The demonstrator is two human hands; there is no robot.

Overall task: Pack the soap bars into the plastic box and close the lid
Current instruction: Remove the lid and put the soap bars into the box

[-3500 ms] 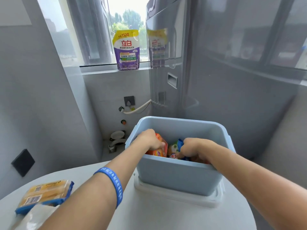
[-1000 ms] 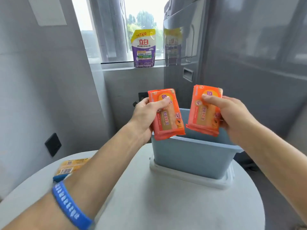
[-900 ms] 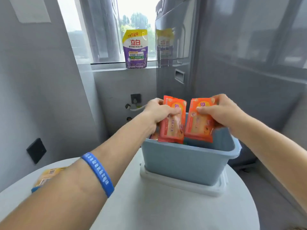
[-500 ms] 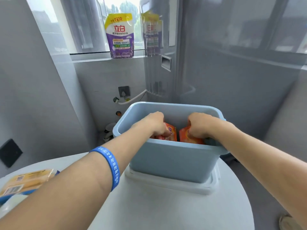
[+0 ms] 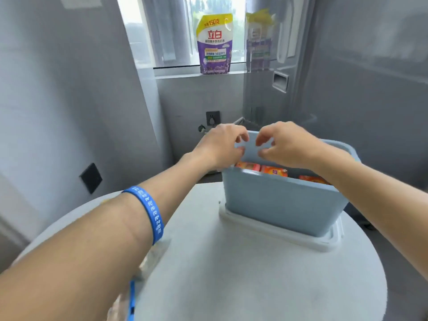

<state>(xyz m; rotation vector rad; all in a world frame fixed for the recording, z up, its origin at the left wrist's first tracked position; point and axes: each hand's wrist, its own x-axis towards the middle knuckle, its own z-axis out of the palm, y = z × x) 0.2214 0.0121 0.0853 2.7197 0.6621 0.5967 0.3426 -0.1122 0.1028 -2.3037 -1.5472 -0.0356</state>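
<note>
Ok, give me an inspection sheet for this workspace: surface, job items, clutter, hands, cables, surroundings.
Surface: round white table.
Job's things: blue plastic box open, standing on its white lid; orange soap bars inside.
Clutter: packaging at the table's left edge, mostly hidden by the arm.
Grippers: left hand and right hand empty, above the box.
Cables: white hose near the wall outlet.
Surroundings: detergent pouch on the windowsill.

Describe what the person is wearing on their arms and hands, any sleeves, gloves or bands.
Both forearms are bare, with no sleeves showing in the head view. The left hand and right hand wear no gloves, and no rings are visible. The only item worn is a bright blue rubbery wristband with pale printed lettering around the left forearm; the lettering is too blurred to read.
</note>
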